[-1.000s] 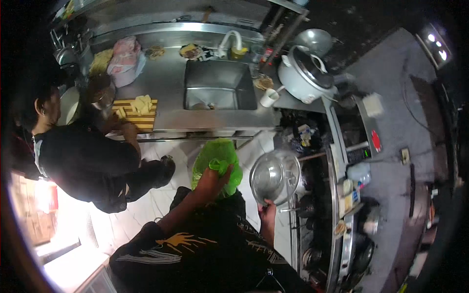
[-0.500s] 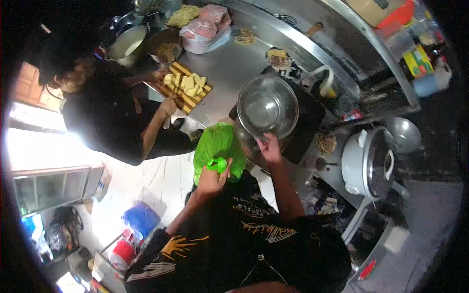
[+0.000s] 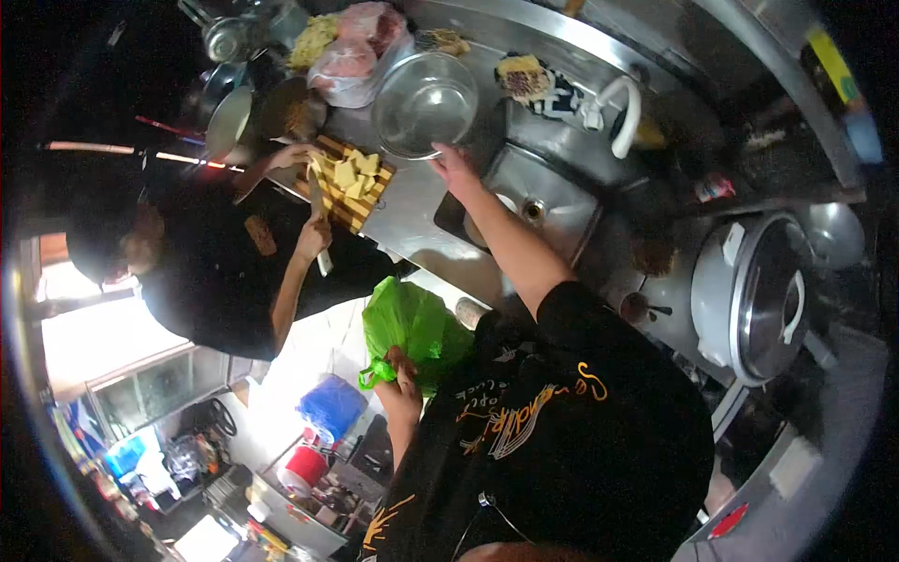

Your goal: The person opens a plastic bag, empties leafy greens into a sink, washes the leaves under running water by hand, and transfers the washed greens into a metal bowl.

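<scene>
My left hand (image 3: 400, 379) is closed round the knotted top of a green plastic bag (image 3: 417, 328), which hangs beside my body. My right hand (image 3: 453, 169) reaches over the steel counter (image 3: 412, 220) and grips the near rim of a clear round bowl (image 3: 426, 105). The bowl is just right of a plastic bag of pink meat (image 3: 346, 70) and behind a striped cutting board (image 3: 348, 214). Pale yellow chunks (image 3: 356, 175) lie on that board.
At the left a co-worker (image 3: 225, 272) holds a knife (image 3: 316, 201) over the board. A sink (image 3: 543, 201) lies right of my forearm, with a white faucet (image 3: 626, 117) behind. A large white cooker (image 3: 749, 295) stands at the right. Pots (image 3: 229, 122) crowd the back left.
The clear bowl in my right hand has moved from low on the right, across the sink, to the counter beside the meat. The view has turned left; the green bag stays in my left hand.
</scene>
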A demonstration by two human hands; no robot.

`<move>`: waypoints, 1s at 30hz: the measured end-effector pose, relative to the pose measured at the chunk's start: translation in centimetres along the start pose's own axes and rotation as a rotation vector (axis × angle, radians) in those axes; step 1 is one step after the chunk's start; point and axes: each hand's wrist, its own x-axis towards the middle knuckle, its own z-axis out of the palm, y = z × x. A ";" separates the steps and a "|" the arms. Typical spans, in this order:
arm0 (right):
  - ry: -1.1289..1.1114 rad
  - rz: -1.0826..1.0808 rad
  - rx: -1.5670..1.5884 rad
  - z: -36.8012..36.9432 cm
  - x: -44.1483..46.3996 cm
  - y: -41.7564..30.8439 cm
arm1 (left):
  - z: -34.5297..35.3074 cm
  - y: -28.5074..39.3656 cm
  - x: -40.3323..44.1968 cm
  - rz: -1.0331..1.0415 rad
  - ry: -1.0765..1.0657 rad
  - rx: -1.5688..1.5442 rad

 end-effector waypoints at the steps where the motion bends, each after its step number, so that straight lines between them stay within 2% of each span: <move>1: 0.018 -0.032 -0.028 0.2 -1.1 -0.3 | 0.2 -0.5 0.2 -0.011 0.027 0.030; 2: 0.041 -0.064 -0.058 0.1 -2.6 -0.6 | 0.2 -1.1 0.2 -0.022 0.051 0.058; 3: 0.072 -0.093 -0.091 -0.5 -4.9 -1.3 | 0.3 0.2 0.5 0.076 -0.005 0.121; 6: 0.065 -0.096 -0.084 -4.8 -14.4 -3.1 | 1.9 0.8 1.3 0.048 0.184 -0.122; 7: 0.028 -0.056 -0.120 -7.1 -17.4 -4.1 | 1.4 1.4 1.9 0.037 0.115 -0.059; 8: 0.068 -0.024 -0.126 -10.7 -20.1 -3.7 | 2.8 2.2 2.2 0.154 0.186 -0.114; 9: 0.109 0.008 -0.128 -15.1 -22.8 -2.2 | 2.2 2.0 3.0 0.148 0.154 -0.085; 11: 0.279 0.024 -0.158 -24.2 -28.8 1.5 | 2.9 3.6 4.5 0.238 0.078 -0.002; 12: 0.344 0.053 -0.137 -22.4 -34.0 -1.6 | 3.3 4.3 5.3 0.285 0.043 0.036; 13: 0.462 0.052 -0.158 -21.8 -37.8 -3.4 | 4.0 5.3 5.8 0.181 0.048 -0.068; 15: 0.753 0.033 -0.237 -23.2 -43.6 -4.3 | 5.8 6.2 6.5 0.309 -0.034 0.047; 16: 0.875 -0.141 -0.380 -25.9 -44.6 -2.9 | 6.7 6.6 6.8 0.375 -0.071 0.100; 18: 1.091 -0.477 -0.683 -31.1 -45.2 0.2 | 9.4 8.1 6.9 0.241 -0.111 -0.018; 19: 1.120 -0.562 -0.681 -31.0 -44.9 -0.9 | 9.9 7.5 7.4 0.332 -0.187 0.018; 21: 1.163 -0.725 -0.683 -31.1 -42.6 -3.5 | 11.7 7.5 7.2 0.329 -0.250 -0.015; 22: 1.100 -0.853 -0.545 -31.4 -41.1 -4.1 | 12.8 7.7 6.7 0.333 -0.253 -0.012; 23: 1.221 -0.805 -0.752 -31.0 -40.2 -4.7 | 13.1 7.2 7.1 0.408 -0.340 0.011; 24: 1.337 -0.748 -0.962 -30.6 -39.9 -5.4 | 13.9 7.5 6.6 0.378 -0.341 0.003; 27: 1.351 -0.758 -1.046 -30.6 -39.2 -7.0 | 14.9 7.7 5.1 0.329 -0.353 0.026; 30: 0.909 -0.879 -0.199 -31.0 -39.3 -8.6 | 14.9 7.5 4.5 0.291 -0.340 0.004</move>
